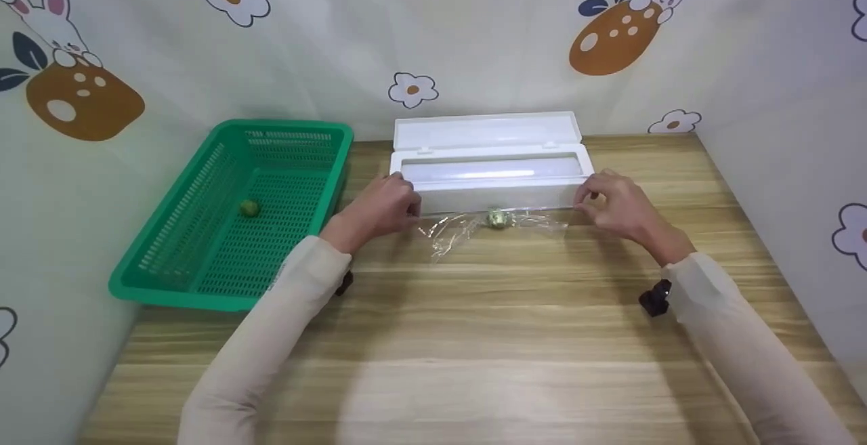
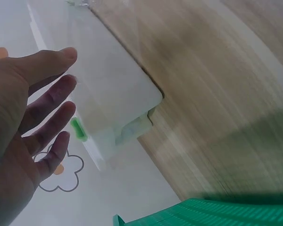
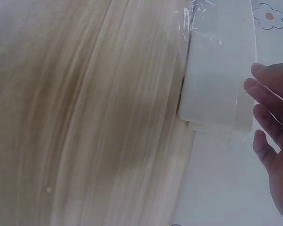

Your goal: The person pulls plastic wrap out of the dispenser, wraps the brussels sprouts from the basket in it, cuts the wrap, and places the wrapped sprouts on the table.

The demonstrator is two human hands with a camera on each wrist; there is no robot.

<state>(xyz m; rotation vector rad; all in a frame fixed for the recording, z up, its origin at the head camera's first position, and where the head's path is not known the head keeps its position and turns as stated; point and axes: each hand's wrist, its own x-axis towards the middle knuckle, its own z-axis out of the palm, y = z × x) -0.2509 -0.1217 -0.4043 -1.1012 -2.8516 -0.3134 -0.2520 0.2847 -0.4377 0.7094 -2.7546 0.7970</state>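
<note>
A long white cling film box (image 1: pixel 498 198) stands with its lid raised, a pale roll (image 1: pixel 498 169) inside. My left hand (image 1: pixel 383 208) is at its left front corner. In the left wrist view, that hand's thumb and index tips stand slightly apart, with its other fingers loosely bent. My right hand (image 1: pixel 620 204) is at the right front corner, thumb and index tips close together; I cannot tell whether they pinch clear film. Against the box's front lies a small round green item (image 1: pixel 498 218) amid crumpled clear film (image 1: pixel 447 231).
To the left stands a green perforated basket (image 1: pixel 230 304), holding one small round greenish item (image 1: pixel 249 208). A patterned cloth (image 1: pixel 488 45) hangs behind and beside the wooden table (image 1: pixel 501 336). The box's back is near this cloth.
</note>
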